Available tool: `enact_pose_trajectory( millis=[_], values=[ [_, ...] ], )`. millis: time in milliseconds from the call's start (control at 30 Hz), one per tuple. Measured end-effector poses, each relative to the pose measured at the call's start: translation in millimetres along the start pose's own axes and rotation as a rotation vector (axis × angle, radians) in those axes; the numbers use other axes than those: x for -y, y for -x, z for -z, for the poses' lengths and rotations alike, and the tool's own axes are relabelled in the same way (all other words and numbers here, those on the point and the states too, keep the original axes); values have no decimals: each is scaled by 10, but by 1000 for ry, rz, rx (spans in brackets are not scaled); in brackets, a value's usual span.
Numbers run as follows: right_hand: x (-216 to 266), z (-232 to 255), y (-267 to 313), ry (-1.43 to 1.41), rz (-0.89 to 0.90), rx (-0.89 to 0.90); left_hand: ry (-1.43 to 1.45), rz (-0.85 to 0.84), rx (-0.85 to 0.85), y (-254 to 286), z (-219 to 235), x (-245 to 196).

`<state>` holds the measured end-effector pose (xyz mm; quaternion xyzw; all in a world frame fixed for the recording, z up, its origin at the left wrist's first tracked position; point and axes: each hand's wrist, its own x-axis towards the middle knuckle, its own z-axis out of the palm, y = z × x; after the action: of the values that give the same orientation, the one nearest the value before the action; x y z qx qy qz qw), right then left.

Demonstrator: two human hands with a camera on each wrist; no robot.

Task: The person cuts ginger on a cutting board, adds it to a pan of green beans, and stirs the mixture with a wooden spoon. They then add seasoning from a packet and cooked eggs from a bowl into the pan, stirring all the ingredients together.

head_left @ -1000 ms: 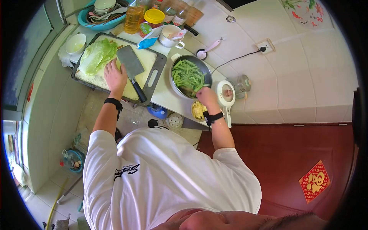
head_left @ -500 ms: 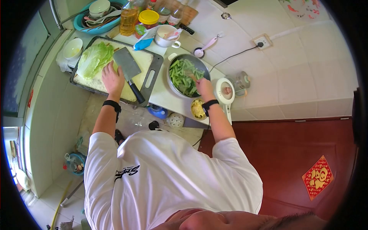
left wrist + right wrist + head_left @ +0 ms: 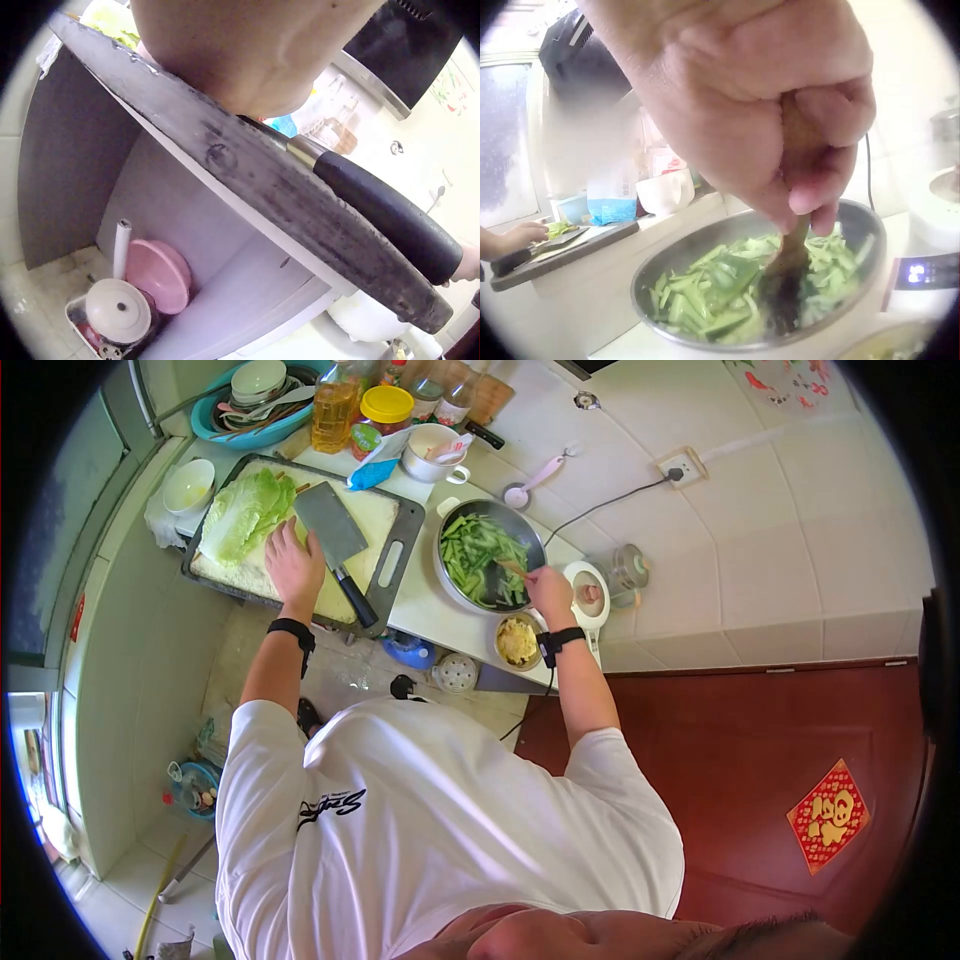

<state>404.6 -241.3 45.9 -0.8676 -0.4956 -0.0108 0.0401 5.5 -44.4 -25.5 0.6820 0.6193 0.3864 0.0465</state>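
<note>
My left hand (image 3: 295,565) rests flat on the cutting board (image 3: 408,528), its fingers extended between a leafy cabbage piece (image 3: 245,520) and a cleaver (image 3: 330,520). The cleaver lies with its black handle toward the board's near edge. With my right hand (image 3: 548,595) I grip a wooden spatula (image 3: 789,259) by its handle. The spatula's lower end stands down among cut green vegetable pieces (image 3: 470,550) in a deep pan (image 3: 441,575). In the right wrist view my fingers wrap the handle above the pan's near side.
A bowl of pale yellow food (image 3: 517,642) stands just in front of the pan. Right of it sits a white lidded pot (image 3: 588,595). Behind the board are a white cup (image 3: 425,460), an oil bottle (image 3: 333,420) and a blue basin of dishes (image 3: 205,425).
My right hand has swept the spatula through the vegetables and back toward the pan's right side, baring some dark pan bottom. The left hand stays on the board.
</note>
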Motion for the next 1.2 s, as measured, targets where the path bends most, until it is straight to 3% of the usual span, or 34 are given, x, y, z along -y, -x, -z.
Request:
enact_pose_trajectory(
  millis=[100, 233, 300, 500, 567, 633, 667, 700, 767, 867, 1033, 1100, 1200],
  values=[
    [172, 115, -231, -20, -20, -44, -6, 0, 10, -9, -13, -15],
    [269, -235, -314, -69, -61, -86, 0, -8, 12, 8, -25, 12],
    [225, -460, -242, -55, 90, 1, -3, 4, 12, 5, -21, 16],
    [97, 568, 254, -82, 71, 217, 29, 13, -16, 2, 18, -19],
    [88, 601, 353, -93, 69, 298, 35, 8, -22, 0, 28, -21],
    [110, 425, 430, -33, 176, 416, 35, 5, -18, -3, 19, -33],
    [175, 256, 436, 9, 191, 299, 36, -1, -11, 5, 11, -34],
    [274, 142, 420, 5, 184, 300, 37, -5, -12, 11, 2, -21],
    [447, -5, 290, -82, 43, 61, 35, -18, -20, -9, 6, -9],
    [467, 26, 60, -92, 104, -58, 8, -5, -1, -10, -6, -10],
    [572, -28, -263, -52, 36, -57, 21, -8, -1, 6, -19, 7],
    [610, -187, -255, -76, -28, -133, 12, -12, 9, 9, 6, -2],
    [404, -351, -58, -23, 58, -45, 12, -5, 17, 3, -8, -6]
  ],
)
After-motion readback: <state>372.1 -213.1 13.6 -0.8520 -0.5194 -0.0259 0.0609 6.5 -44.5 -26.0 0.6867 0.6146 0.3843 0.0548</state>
